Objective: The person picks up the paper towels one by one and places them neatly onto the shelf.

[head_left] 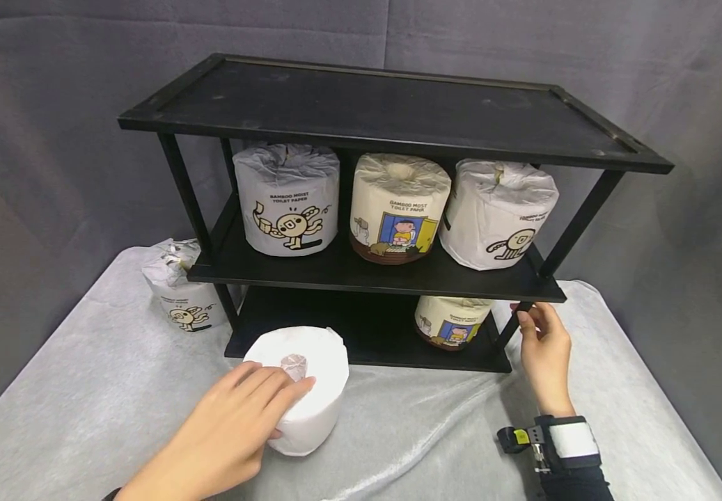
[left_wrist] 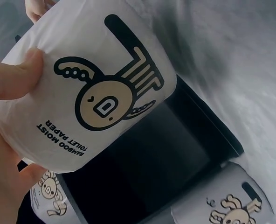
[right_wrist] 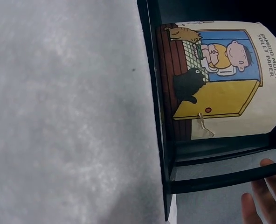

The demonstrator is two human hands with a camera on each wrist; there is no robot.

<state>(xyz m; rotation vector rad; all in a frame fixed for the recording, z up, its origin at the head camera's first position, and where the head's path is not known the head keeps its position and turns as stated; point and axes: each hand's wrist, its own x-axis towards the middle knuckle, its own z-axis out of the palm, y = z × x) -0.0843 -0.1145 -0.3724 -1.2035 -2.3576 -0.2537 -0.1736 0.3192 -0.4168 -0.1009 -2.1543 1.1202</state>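
Note:
My left hand (head_left: 235, 417) grips a white toilet paper roll (head_left: 319, 410) in front of the rack, fingers over its top near the core. In the left wrist view the thumb presses the wrapper, which bears a cartoon face (left_wrist: 105, 105). At the right, my right hand (head_left: 545, 348) holds the front post (right_wrist: 212, 182) of the black rack, its fingers around the post. A cream toilet paper roll (head_left: 451, 323) with a coloured picture stands on the lower shelf (head_left: 361, 348), left of that hand. The right wrist view shows it close up.
Three wrapped rolls stand on the middle shelf: a white one (head_left: 288, 209), a cream one (head_left: 398, 216) and another white one (head_left: 498, 216). The rack's top panel (head_left: 392, 104) overhangs them. Left of the rack, a further white roll (head_left: 185, 292) sits on the grey cloth (head_left: 85, 390).

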